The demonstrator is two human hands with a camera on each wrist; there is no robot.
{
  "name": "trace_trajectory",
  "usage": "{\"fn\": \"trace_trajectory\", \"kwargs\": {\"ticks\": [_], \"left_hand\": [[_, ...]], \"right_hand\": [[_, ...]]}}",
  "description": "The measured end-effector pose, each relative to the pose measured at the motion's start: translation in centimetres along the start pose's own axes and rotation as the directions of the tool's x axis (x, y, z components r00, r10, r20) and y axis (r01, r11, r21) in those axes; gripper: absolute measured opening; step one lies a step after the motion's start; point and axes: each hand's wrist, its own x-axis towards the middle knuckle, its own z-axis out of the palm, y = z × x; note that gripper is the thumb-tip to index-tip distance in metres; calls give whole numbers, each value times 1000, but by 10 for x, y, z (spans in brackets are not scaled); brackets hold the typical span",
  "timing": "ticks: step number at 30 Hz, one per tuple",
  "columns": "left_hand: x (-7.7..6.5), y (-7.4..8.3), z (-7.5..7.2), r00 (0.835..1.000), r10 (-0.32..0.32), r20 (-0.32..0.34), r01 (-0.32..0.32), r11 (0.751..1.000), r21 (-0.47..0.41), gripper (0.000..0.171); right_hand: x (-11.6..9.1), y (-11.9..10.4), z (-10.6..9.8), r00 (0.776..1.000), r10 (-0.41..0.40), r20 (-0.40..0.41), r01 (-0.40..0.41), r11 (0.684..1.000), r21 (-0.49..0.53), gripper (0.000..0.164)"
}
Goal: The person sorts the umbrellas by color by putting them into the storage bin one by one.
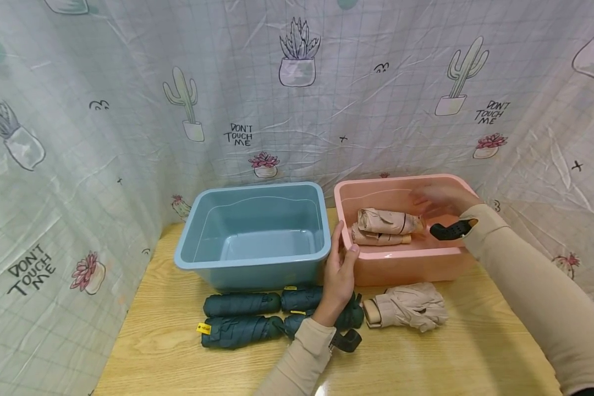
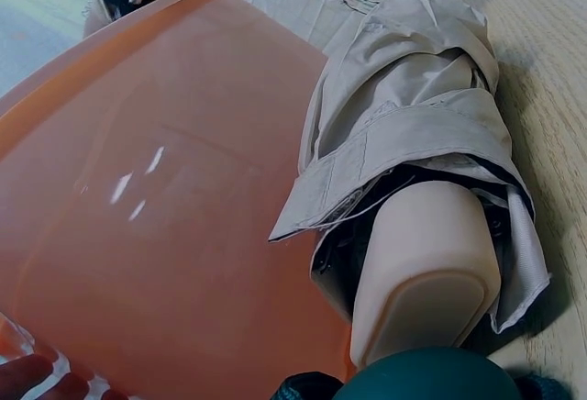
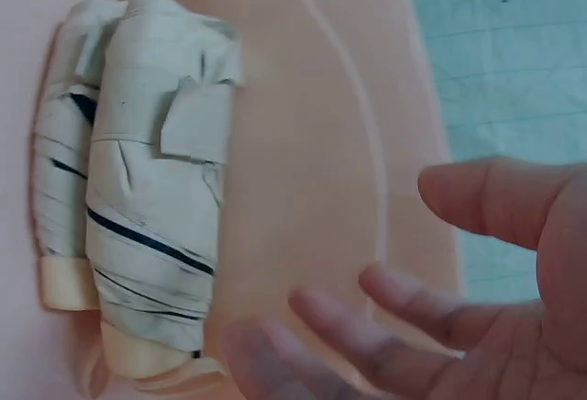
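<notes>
My left hand (image 1: 340, 275) grips the front left corner of a pink plastic bin (image 1: 416, 267), its thumb at the front rim and fingers along the left side. Inside lie two folded beige umbrellas (image 1: 388, 221), side by side and touching; the right wrist view shows their pale handles. My right hand (image 3: 477, 317), blurred in the head view, is over the bin's right part with fingers spread, apart from the umbrellas and holding nothing. On the table before the bin lies another beige umbrella (image 1: 411, 307), loosely wrapped, its handle (image 2: 426, 281) large in the left wrist view.
A blue bin (image 1: 267, 264) stands left of the pink one, nothing inside it. Several folded dark green umbrellas (image 1: 240, 331) lie in front on the wooden table (image 1: 178, 368), some partly behind my left hand. A printed curtain (image 1: 297, 137) surrounds the back and sides.
</notes>
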Motion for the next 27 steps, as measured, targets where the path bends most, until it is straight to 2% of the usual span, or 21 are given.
{"fn": "trace_trajectory", "kwargs": {"ticks": [5, 10, 14, 18, 21, 27], "left_hand": [[0, 0, 0, 1000, -6, -1, 6, 1000, -3, 60], [2, -1, 0, 1000, -4, -3, 4, 1000, 0, 60], [2, -1, -1, 1000, -5, 0, 5, 1000, 2, 60], [3, -1, -1, 1000, -2, 1, 2, 1000, -2, 61], [3, -1, -1, 1000, -4, 0, 4, 1000, -6, 61], [1, -1, -1, 1000, -11, -2, 11, 1000, -6, 61]], "right_hand": [[-3, -2, -3, 998, -63, -14, 61, 995, -82, 55], [-17, -11, -1, 990, -143, 12, 144, 981, -128, 53], [-36, -19, 2, 975, -224, -4, 221, 965, -138, 52], [-57, -24, 5, 955, -294, -42, 290, 954, -80, 51], [-72, -20, 7, 928, -366, -64, 366, 930, -9, 45], [-98, 1, 10, 819, -568, -86, 573, 817, 59, 23]]}}
